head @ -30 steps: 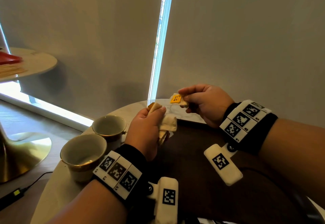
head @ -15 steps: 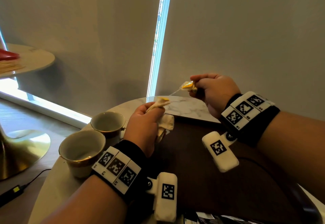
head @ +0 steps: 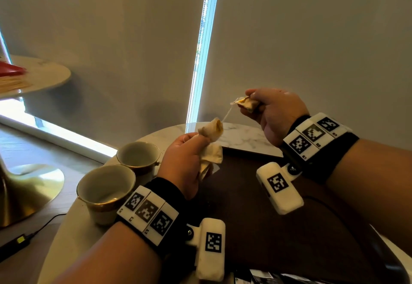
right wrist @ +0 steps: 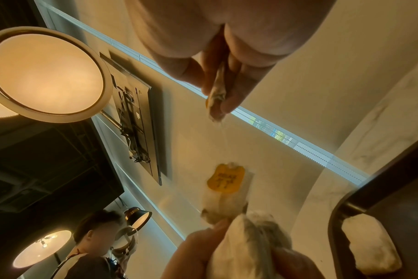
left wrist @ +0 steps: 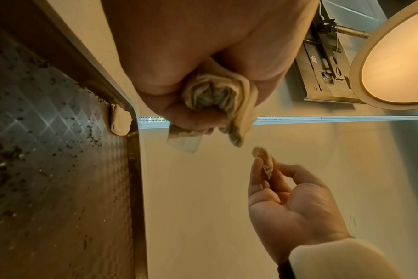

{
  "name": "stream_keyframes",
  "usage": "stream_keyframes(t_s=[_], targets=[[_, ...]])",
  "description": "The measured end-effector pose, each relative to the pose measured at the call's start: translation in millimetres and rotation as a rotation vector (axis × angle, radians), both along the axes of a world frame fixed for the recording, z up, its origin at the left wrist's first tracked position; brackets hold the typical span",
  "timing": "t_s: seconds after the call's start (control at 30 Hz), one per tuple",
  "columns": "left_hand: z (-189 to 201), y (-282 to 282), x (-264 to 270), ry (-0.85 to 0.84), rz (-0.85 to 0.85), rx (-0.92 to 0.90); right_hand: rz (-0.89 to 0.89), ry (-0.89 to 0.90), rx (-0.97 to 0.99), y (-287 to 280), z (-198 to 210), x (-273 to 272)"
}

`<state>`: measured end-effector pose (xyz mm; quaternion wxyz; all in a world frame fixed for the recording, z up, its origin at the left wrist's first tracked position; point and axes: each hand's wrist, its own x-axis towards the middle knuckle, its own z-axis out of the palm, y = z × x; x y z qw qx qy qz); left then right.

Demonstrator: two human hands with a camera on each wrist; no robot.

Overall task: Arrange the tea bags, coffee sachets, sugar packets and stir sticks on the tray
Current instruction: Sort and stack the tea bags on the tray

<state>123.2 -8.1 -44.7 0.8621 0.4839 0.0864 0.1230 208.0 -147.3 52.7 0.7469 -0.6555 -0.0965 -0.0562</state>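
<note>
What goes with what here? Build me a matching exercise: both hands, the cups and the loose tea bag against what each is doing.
1. left hand
2. right hand
3. two cups
4. loose tea bag

A. lies in the tray's corner
B. pinches a small piece on a string
C. stand on the marble table, beside the tray
D. grips a bunch of tea bags

Pairs: 1-D, 2-B, 3-C, 4-A

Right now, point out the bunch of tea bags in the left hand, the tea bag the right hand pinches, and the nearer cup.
bunch of tea bags (head: 211, 131), head view, on the top bag above the thumb.
pinched tea bag (head: 246, 104), head view, on its crumpled middle.
nearer cup (head: 104, 185), head view, on its pale inner wall.
</note>
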Motion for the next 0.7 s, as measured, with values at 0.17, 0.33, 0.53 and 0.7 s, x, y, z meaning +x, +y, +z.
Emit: stream_keyframes(t_s=[0.17,0.33,0.53,0.7], targets=[[1.6,-0.7,1.4,-0.009,0.073,-0.042,-0.018,-0.036,-0.056,-7.0,8.5,1.4],[2.7,0.2,0.8,0.001,0.068,-0.057,-0.002,-0.015,-0.119,-12.5,4.9,1.5],[5.3,2.9,1.7,-0.064,0.120,-0.123,0.051,0.011,-0.294,-19.2,-1.3,0.8],[6.6,6.3,1.8,-0.123,0.166,-0.156,0.062,0.046,-0.487,-25.7,-7.4,2.7]])
